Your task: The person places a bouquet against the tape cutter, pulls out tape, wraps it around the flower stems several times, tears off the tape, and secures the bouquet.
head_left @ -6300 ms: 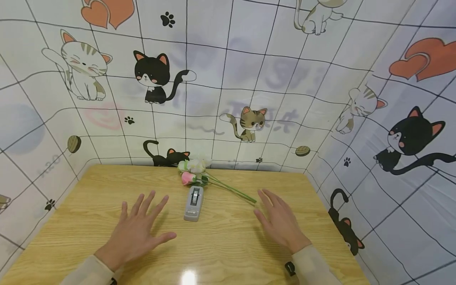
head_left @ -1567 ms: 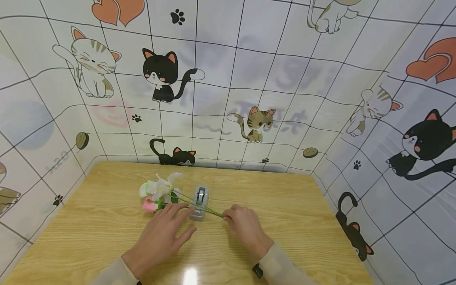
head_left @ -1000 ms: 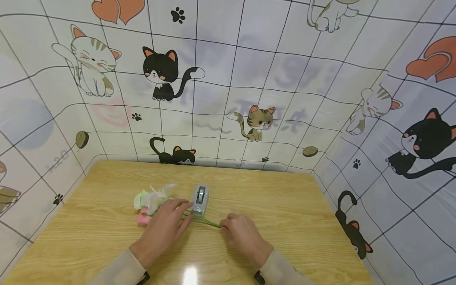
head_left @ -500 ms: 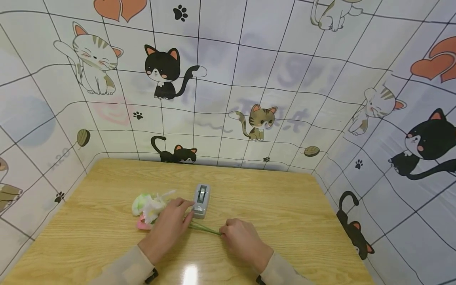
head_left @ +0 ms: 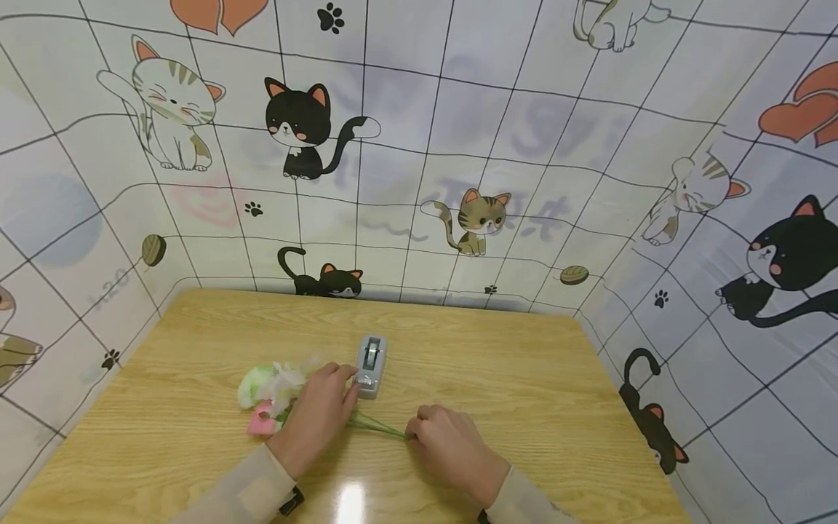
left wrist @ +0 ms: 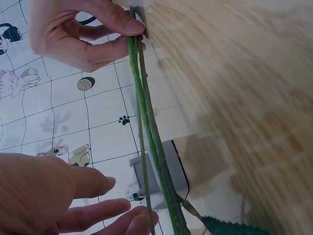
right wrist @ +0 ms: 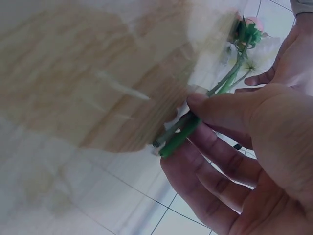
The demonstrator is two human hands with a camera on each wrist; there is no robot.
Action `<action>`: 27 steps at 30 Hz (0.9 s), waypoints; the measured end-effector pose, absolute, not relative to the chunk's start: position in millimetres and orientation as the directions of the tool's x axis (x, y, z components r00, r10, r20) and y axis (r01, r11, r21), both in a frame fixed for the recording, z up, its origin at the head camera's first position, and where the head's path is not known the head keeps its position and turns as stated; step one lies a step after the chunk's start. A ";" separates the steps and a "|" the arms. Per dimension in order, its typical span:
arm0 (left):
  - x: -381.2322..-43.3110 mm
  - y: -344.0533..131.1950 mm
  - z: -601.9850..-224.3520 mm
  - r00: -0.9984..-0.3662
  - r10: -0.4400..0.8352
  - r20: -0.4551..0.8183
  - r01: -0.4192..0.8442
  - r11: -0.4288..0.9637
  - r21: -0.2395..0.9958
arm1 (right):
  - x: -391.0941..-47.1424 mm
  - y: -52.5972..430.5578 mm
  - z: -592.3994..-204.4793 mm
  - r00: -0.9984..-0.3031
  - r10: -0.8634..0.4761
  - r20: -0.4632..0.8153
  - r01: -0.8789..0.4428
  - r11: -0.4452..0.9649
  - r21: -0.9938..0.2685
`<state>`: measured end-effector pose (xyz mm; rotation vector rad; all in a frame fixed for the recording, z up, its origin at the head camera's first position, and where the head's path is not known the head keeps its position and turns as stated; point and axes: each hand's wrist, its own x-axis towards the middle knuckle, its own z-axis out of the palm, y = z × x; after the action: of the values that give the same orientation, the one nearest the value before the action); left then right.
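Note:
A small bunch of flowers lies low over the wooden table: a pink rose (head_left: pixel 262 421), a white bloom (head_left: pixel 286 386) and a greenish-white one (head_left: pixel 254 386). My right hand (head_left: pixel 452 447) pinches the green stems (head_left: pixel 380 426) close to their cut ends, between thumb and fingers in the right wrist view. Across the upper stems reaches my left hand (head_left: pixel 317 407), hiding part of them. In the left wrist view its thumb and fingers stand apart, with fingertips (left wrist: pixel 144 215) right at a thin stem. Just beyond the left fingertips sits a grey tape dispenser (head_left: pixel 371 366).
The wooden table (head_left: pixel 497 364) is bounded at the back and sides by a white cloth (head_left: pixel 406 131) printed with cartoon cats and grid lines. A bright light reflection shows near the table's front.
Both hands started spread over the table; the right hand took the stems. The flowers have come left and nearer, from behind the tape dispenser to its front. The left hand moved over the stems.

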<state>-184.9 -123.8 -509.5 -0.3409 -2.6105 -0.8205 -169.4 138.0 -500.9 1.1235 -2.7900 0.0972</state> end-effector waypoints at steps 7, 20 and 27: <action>-207.5 -122.9 -535.1 -0.869 0.101 0.484 0.354 0.810 0.468 | -178.0 141.2 -493.8 -0.732 -0.671 0.114 -0.681 0.728 -0.083; -202.9 -114.0 -510.5 -0.949 0.061 0.309 0.238 0.781 0.578 | -234.4 115.1 -473.1 -0.830 -0.532 0.166 -0.556 0.771 -0.309; -207.0 -108.9 -505.0 -0.953 0.060 0.297 0.230 0.782 0.580 | -257.0 98.7 -480.1 -0.848 -0.515 0.124 -0.522 0.771 -0.364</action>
<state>-207.0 -108.9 -505.0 -0.2250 -2.7123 -0.9321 -257.0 98.7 -480.1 0.8609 -2.9402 0.6130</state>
